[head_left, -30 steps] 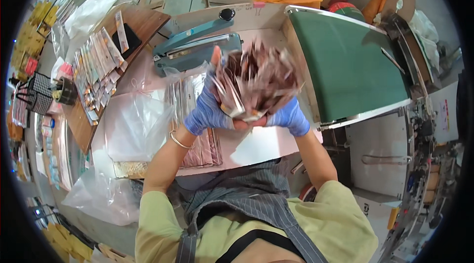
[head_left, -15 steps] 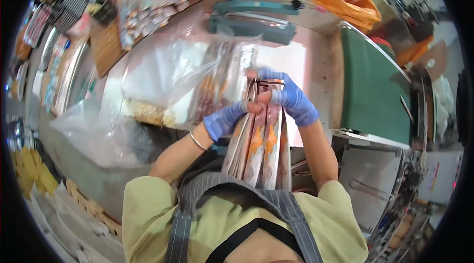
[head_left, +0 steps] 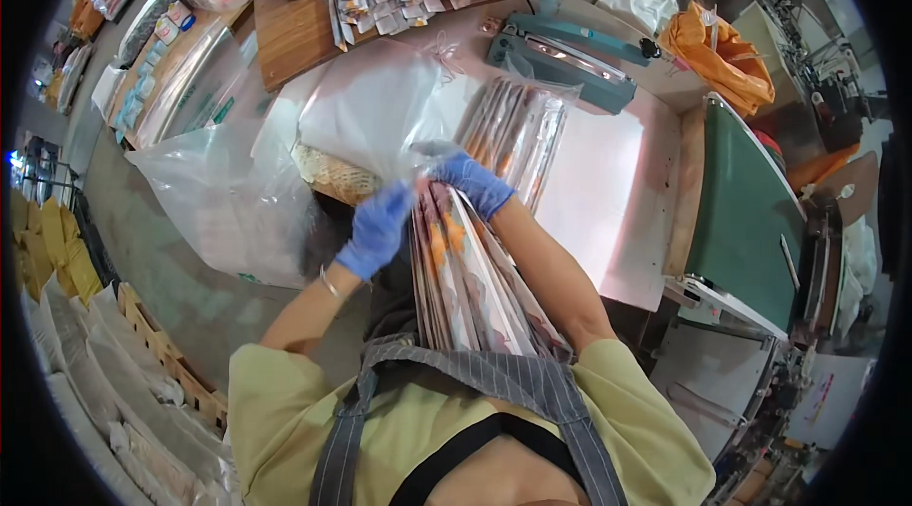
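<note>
A: Fingers (head_left: 432,185) first, head view. Both hands gloved in blue. Right hand (head_left: 475,185) has its fingers curled and clamped on the top end of a bundle of long flat packets (head_left: 470,283), gripping through thin clear film.

B: And the left?

A: Left hand (head_left: 377,230) sits at nine o'clock of the bundle's top, fingers closed together on the clear plastic bag (head_left: 380,107) where it meets the packets.

B: Bundle position?

A: Upright against the apron (head_left: 475,382), top end between the two hands, lower end at the chest. The bag spreads away toward twelve o'clock over the pink table (head_left: 608,183).

B: Surroundings?

A: More bagged packets (head_left: 518,131) lie flat at one o'clock of the right hand. A teal heat sealer (head_left: 560,55) beyond them. Green conveyor belt (head_left: 746,211) at three o'clock. Orange bag (head_left: 717,55) at two o'clock. Loose packets on a wooden board (head_left: 304,26) at eleven o'clock.
</note>
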`<state>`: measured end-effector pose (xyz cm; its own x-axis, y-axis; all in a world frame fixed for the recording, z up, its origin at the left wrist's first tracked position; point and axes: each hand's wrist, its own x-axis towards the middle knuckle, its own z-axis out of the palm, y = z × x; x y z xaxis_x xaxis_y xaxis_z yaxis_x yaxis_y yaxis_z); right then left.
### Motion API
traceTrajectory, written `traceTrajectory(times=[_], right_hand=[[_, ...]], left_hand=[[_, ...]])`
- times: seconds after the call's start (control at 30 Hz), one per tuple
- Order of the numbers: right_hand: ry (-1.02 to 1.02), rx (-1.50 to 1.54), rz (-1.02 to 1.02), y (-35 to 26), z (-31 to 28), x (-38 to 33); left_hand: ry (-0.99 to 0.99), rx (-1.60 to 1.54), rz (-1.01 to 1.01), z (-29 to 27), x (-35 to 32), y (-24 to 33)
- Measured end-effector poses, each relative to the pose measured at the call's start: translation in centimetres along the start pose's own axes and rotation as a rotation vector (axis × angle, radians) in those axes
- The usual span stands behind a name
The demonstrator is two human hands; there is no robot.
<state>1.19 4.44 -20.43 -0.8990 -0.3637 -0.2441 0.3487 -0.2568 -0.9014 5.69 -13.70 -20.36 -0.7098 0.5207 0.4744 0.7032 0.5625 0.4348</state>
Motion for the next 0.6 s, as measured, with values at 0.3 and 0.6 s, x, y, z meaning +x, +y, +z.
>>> traceTrajectory(times=[0.3, 0.6], right_hand=[[0.265, 0.582, -0.367, -1.4, -2.4, -14.9], [0.843, 0.163, -0.142, 5.9, -0.8, -26.7]], left_hand=[[0.307, -0.394, 0.019, 6.5, 4.5, 8.0], [-0.239, -0.17, 0.205, 10.6, 0.9, 14.6]])
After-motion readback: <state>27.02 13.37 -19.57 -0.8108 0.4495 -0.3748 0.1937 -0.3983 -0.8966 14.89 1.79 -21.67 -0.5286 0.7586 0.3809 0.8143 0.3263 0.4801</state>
